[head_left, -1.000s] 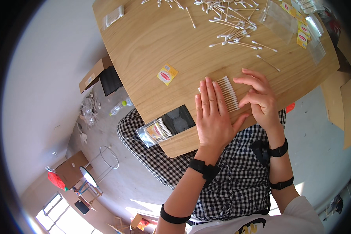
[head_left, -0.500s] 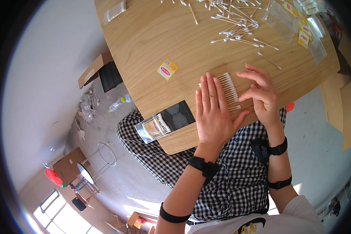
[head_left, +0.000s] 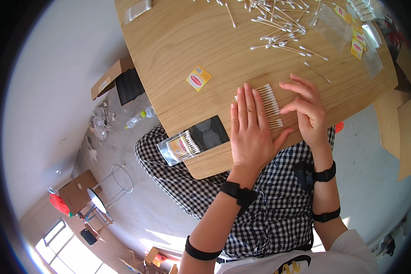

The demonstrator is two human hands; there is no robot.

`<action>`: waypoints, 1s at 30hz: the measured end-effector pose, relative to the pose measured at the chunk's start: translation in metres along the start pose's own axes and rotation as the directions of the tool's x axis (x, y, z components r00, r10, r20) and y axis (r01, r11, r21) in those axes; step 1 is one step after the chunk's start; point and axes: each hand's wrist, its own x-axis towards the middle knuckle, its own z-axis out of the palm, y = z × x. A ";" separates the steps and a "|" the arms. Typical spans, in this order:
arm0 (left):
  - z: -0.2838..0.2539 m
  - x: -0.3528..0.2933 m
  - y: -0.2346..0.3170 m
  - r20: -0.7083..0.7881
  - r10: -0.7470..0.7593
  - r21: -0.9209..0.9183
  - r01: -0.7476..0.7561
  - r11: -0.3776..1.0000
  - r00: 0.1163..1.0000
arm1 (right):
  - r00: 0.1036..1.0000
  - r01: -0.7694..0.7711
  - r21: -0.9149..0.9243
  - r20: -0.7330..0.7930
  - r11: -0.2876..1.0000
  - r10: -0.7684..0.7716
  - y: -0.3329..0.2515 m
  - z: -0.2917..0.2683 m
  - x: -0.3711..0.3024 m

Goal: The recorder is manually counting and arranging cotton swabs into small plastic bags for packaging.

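My left hand (head_left: 252, 123) lies flat, fingers stretched out, over a row of cotton swabs (head_left: 269, 100) on the wooden table. The swabs stick out side by side to its right, and the rest are hidden under the palm. Close to their right ends hovers my right hand (head_left: 307, 102), fingers bent and apart, with nothing visible in them. Left of my left hand, a clear bag of cotton swabs with a yellow label card (head_left: 181, 147) rests at the table edge by a dark rectangular pad (head_left: 208, 132). Another yellow card (head_left: 198, 78) lies farther off.
A loose heap of cotton swabs (head_left: 283, 32) spreads over the far side. At the far right are clear plastic bags (head_left: 374, 61), more yellow cards (head_left: 357, 45) and packed swabs (head_left: 364, 10). A further clear pack (head_left: 138, 10) lies at the far left corner. The near table edge (head_left: 214, 172) borders my lap.
The view has shifted slightly. More swab ends now lie together at the near end of the row beside my left hand. Both hands keep nearly the same pose.
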 end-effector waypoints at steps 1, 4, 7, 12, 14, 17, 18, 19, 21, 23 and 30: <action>0.000 0.000 0.000 0.000 0.000 0.001 0.000 1.000 1.000 | 1.000 -0.005 -0.011 0.013 1.000 0.006 -0.001 0.000 0.000; 0.000 0.000 0.000 0.000 0.000 0.000 0.000 1.000 1.000 | 1.000 -0.010 -0.028 0.028 1.000 0.011 -0.001 0.001 0.000; 0.000 0.001 0.000 -0.001 0.000 0.000 0.000 1.000 1.000 | 0.999 0.010 -0.045 0.047 0.999 -0.008 0.001 0.000 0.001; 0.000 0.002 0.001 -0.005 0.003 -0.007 -0.003 1.000 1.000 | 0.999 0.030 -0.050 0.033 0.998 -0.029 0.002 -0.001 0.002; 0.001 0.002 0.001 -0.013 0.002 -0.011 -0.003 1.000 1.000 | 1.000 0.019 -0.071 -0.007 0.997 -0.020 0.000 0.001 0.004; 0.000 0.003 0.002 -0.019 0.007 -0.014 -0.007 1.000 1.000 | 0.999 0.000 -0.099 0.035 0.995 0.003 -0.001 -0.002 0.004; 0.000 0.002 0.000 -0.017 0.005 -0.011 -0.005 1.000 1.000 | 0.999 0.000 -0.095 0.036 0.995 0.004 -0.001 0.000 0.004; 0.001 0.001 -0.001 -0.019 0.004 -0.007 -0.004 1.000 1.000 | 0.999 0.004 -0.095 0.038 0.995 0.000 -0.001 0.002 0.003; 0.001 0.001 -0.002 -0.022 0.004 -0.007 -0.004 1.000 1.000 | 0.999 0.008 -0.099 0.040 0.995 -0.004 -0.001 0.003 0.004; 0.000 0.002 0.000 -0.026 0.002 -0.013 -0.002 1.000 1.000 | 0.999 0.015 -0.108 0.039 0.994 -0.011 -0.001 0.001 0.005; 0.000 0.003 0.000 -0.016 -0.001 -0.009 0.001 1.000 1.000 | 0.996 0.060 -0.124 0.065 0.990 -0.052 0.001 0.000 0.004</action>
